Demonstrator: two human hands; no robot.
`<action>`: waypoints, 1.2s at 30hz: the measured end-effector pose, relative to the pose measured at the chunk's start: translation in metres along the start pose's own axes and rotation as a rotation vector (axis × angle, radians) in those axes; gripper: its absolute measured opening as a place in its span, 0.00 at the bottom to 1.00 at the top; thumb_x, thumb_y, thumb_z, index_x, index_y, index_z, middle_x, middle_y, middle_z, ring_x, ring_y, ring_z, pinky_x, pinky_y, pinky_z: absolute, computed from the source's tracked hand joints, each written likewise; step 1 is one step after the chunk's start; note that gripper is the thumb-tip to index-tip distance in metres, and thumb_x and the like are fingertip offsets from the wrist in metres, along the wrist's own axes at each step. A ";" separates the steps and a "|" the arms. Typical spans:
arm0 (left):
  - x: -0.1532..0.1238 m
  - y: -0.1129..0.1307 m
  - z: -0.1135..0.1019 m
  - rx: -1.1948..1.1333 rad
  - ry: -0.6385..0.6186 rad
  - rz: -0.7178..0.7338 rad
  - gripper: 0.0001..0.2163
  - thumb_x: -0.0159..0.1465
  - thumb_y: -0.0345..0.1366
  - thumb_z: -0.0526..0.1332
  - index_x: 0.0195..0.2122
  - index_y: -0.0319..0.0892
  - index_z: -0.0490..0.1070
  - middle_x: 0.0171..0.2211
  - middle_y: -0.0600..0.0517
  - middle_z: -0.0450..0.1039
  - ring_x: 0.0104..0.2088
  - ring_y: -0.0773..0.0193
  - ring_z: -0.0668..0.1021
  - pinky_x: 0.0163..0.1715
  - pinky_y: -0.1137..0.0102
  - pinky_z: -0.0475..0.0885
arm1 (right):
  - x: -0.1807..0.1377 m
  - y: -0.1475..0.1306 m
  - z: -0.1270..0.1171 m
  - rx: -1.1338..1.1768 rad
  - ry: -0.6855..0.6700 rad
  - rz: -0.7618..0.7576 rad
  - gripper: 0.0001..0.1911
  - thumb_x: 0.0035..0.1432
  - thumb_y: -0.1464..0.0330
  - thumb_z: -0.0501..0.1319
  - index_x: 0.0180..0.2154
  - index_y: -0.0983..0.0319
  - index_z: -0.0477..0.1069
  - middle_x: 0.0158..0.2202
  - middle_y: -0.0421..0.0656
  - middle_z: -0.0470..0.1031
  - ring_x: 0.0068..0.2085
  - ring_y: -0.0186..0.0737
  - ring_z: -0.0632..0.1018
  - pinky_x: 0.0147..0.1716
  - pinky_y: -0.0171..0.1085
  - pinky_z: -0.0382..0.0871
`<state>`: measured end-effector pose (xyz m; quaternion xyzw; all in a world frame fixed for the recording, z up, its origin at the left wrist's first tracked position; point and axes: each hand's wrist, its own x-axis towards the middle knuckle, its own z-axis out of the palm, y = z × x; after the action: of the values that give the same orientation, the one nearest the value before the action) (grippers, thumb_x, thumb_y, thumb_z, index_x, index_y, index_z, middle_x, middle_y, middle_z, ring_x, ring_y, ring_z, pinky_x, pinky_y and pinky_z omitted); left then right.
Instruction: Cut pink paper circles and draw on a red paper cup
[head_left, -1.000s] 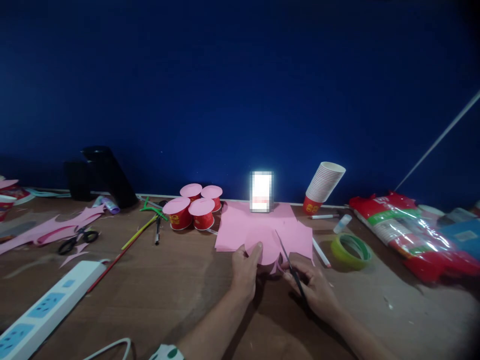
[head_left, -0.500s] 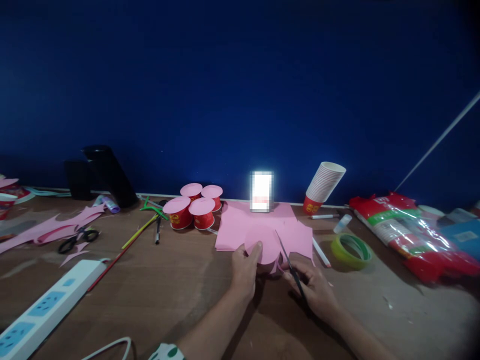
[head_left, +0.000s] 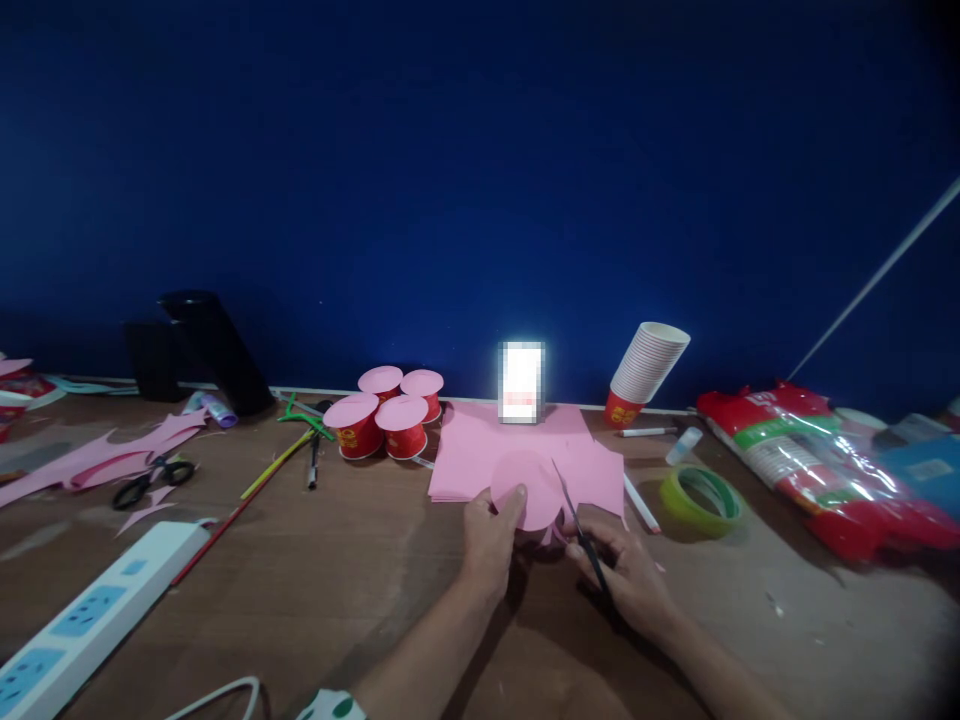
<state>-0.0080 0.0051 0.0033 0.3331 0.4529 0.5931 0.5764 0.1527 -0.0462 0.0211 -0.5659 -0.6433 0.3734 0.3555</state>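
My left hand (head_left: 491, 535) pinches the lower left edge of a rounded piece of pink paper (head_left: 529, 490), thumb on top. In my right hand (head_left: 626, 575) is a pair of black-handled scissors (head_left: 574, 505), its blades pointing up along the paper's right edge. A curled, partly cut strip hangs at the paper's lower right, near the blades. Behind it lies a stack of pink sheets (head_left: 465, 450), overlapped by the piece I hold. My fingers hide part of the scissor handles.
Several red cups with pink paper tops (head_left: 352, 430) stand left of the stack. A tilted tower of paper cups (head_left: 649, 365), a tape roll (head_left: 701, 500) and plastic-wrapped packages (head_left: 817, 460) are at right. Left lie a power strip (head_left: 97, 610), other scissors (head_left: 154, 482) and pink scraps (head_left: 97, 462).
Both hands stay almost in place. The rounded paper has shifted slightly, and the strip at its lower right hangs a little differently beside the blades. The view has moved very slightly.
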 end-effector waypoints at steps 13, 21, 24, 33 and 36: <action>-0.003 0.002 0.001 -0.002 -0.018 -0.009 0.19 0.49 0.46 0.68 0.31 0.32 0.75 0.26 0.46 0.75 0.25 0.64 0.73 0.25 0.71 0.69 | 0.001 -0.002 -0.002 -0.008 0.012 -0.042 0.16 0.57 0.59 0.58 0.40 0.63 0.73 0.25 0.41 0.72 0.25 0.37 0.72 0.21 0.32 0.66; -0.003 0.001 0.001 -0.005 -0.049 -0.019 0.19 0.49 0.46 0.67 0.32 0.32 0.75 0.24 0.48 0.75 0.25 0.64 0.74 0.25 0.70 0.69 | 0.000 -0.006 -0.002 0.010 0.018 -0.076 0.14 0.57 0.60 0.58 0.39 0.63 0.73 0.27 0.41 0.73 0.26 0.37 0.72 0.22 0.32 0.65; -0.003 0.001 0.001 0.010 -0.057 -0.014 0.19 0.50 0.46 0.67 0.32 0.32 0.75 0.25 0.48 0.75 0.25 0.63 0.75 0.25 0.70 0.70 | 0.000 -0.004 -0.002 0.032 0.002 -0.051 0.14 0.57 0.60 0.58 0.39 0.63 0.72 0.26 0.40 0.72 0.24 0.35 0.70 0.21 0.31 0.64; -0.003 0.000 0.001 0.025 -0.055 -0.018 0.19 0.51 0.45 0.67 0.33 0.31 0.75 0.25 0.46 0.75 0.26 0.63 0.75 0.26 0.69 0.70 | 0.001 -0.009 -0.002 -0.015 -0.005 -0.081 0.14 0.59 0.58 0.55 0.34 0.62 0.70 0.23 0.38 0.66 0.24 0.35 0.68 0.21 0.31 0.62; -0.002 -0.001 0.000 0.012 -0.051 -0.024 0.19 0.50 0.45 0.67 0.33 0.32 0.75 0.26 0.46 0.76 0.26 0.63 0.75 0.26 0.69 0.70 | 0.001 -0.009 -0.003 -0.043 0.004 -0.082 0.13 0.58 0.59 0.56 0.34 0.62 0.71 0.23 0.39 0.68 0.25 0.36 0.69 0.21 0.31 0.62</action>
<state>-0.0070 0.0033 0.0026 0.3460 0.4455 0.5748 0.5928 0.1505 -0.0456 0.0307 -0.5474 -0.6732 0.3435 0.3595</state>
